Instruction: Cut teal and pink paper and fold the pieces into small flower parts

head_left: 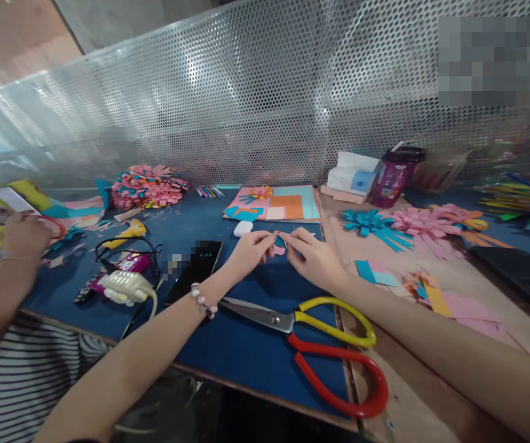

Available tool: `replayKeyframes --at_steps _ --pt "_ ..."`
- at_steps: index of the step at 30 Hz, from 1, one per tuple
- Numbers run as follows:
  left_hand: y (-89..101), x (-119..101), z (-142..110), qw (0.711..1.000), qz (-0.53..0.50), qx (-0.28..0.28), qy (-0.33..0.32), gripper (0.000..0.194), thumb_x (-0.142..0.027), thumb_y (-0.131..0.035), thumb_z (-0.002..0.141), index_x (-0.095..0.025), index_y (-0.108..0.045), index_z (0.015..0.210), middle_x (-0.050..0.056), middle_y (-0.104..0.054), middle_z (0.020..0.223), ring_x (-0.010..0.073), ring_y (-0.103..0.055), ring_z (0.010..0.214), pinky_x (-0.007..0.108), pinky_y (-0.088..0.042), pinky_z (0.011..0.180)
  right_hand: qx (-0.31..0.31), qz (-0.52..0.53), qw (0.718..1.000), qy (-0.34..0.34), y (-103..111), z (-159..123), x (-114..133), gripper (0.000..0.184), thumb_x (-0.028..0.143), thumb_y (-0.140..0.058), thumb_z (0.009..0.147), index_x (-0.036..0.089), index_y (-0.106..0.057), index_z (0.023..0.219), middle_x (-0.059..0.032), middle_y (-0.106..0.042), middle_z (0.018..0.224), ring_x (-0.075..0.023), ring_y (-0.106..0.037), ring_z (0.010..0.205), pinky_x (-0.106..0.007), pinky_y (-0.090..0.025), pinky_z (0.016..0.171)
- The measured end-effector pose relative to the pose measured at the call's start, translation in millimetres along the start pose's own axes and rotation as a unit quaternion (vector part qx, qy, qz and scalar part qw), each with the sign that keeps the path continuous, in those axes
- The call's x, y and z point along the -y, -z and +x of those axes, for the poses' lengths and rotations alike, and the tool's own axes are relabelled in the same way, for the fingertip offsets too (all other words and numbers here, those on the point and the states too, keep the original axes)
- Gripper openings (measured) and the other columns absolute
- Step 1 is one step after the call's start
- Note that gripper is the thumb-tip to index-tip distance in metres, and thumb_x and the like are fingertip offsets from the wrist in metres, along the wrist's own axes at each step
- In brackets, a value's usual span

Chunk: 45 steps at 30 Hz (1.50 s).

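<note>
Both my hands meet over the blue tabletop and pinch a small piece of teal and pink paper point(279, 243) between the fingertips. My left hand point(252, 251), with a beaded bracelet at the wrist, grips it from the left. From the right, my right hand point(313, 255) holds its other side. Fingers partly hide the paper. Below my hands lie large scissors point(292, 323) with one yellow and one red handle. A white earbud case point(243, 229) sits just beyond my left hand. Coloured paper sheets point(288, 203) with an orange paper flower point(261, 192) are farther back.
Teal point(364, 223) and pink paper flowers point(419, 221) lie at right beside a purple cup point(395, 175) and a tissue pack point(353, 174). A phone point(195, 271), glue gun point(129, 234) and cables lie left. A co-worker's hands point(23, 237) work at far left. A perforated metal panel point(246, 92) stands behind.
</note>
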<state>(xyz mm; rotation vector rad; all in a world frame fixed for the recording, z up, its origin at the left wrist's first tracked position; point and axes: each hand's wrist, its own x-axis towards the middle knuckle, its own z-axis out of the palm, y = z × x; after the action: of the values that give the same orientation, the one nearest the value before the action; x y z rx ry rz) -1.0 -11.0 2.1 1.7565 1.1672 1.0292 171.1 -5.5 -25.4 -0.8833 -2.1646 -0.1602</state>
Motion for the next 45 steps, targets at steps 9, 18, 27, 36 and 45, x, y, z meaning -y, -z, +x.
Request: replayKeyframes --at_steps 9,18,27,36,45 --pt "-0.1 0 0 1.0 -0.02 0.003 0.015 0.036 -0.043 -0.045 0.081 -0.015 -0.05 0.059 -0.002 -0.048 0.052 0.0058 -0.041 0.045 0.019 -0.031 0.044 0.06 -0.144 0.986 0.053 5 1 3 0.039 0.022 -0.031 0.09 0.012 -0.048 0.124 -0.0084 -0.057 0.093 -0.0155 -0.056 0.074 -0.025 -0.04 0.048" --pt "1.0 1 -1 0.999 -0.032 0.018 0.013 0.032 -0.042 -0.046 0.08 -0.015 -0.05 0.063 -0.003 -0.05 0.056 0.0053 -0.043 0.046 0.018 -0.033 0.046 0.077 -0.205 0.971 0.097 7 2 3 0.043 0.02 -0.028 0.089 0.007 -0.042 0.128 -0.0126 -0.056 0.096 -0.0206 -0.054 0.086 -0.027 -0.04 0.048" --pt "2.3 -4 -2 0.998 -0.054 0.04 0.0 0.026 -0.038 -0.049 0.079 -0.015 -0.05 0.066 -0.002 -0.05 0.06 0.0056 -0.044 0.049 0.018 -0.035 0.047 0.001 0.045 0.999 0.028 10 -1 1 0.04 0.018 -0.042 0.081 0.017 -0.052 0.119 -0.0081 -0.053 0.097 -0.0159 -0.053 0.078 -0.026 -0.044 0.058" --pt "1.4 -9 -5 0.994 -0.034 0.108 -0.012 0.022 -0.033 -0.048 0.079 -0.014 -0.052 0.069 -0.002 -0.05 0.061 0.006 -0.044 0.05 0.019 -0.035 0.049 0.084 0.31 0.934 -0.158 23 22 -2 0.022 0.031 -0.041 0.085 0.016 -0.056 0.078 0.0013 -0.049 0.067 -0.0113 -0.045 0.062 -0.024 -0.035 0.055" --pt "1.4 -11 -7 0.982 -0.019 0.188 -0.024 0.024 -0.036 -0.048 0.08 -0.014 -0.051 0.07 -0.002 -0.048 0.059 0.0074 -0.045 0.051 0.021 -0.037 0.051 0.235 0.342 0.907 -0.076 37 31 -10 0.026 0.038 -0.04 0.085 0.016 -0.051 0.077 0.0008 -0.048 0.073 -0.0111 -0.043 0.066 -0.023 -0.033 0.059"
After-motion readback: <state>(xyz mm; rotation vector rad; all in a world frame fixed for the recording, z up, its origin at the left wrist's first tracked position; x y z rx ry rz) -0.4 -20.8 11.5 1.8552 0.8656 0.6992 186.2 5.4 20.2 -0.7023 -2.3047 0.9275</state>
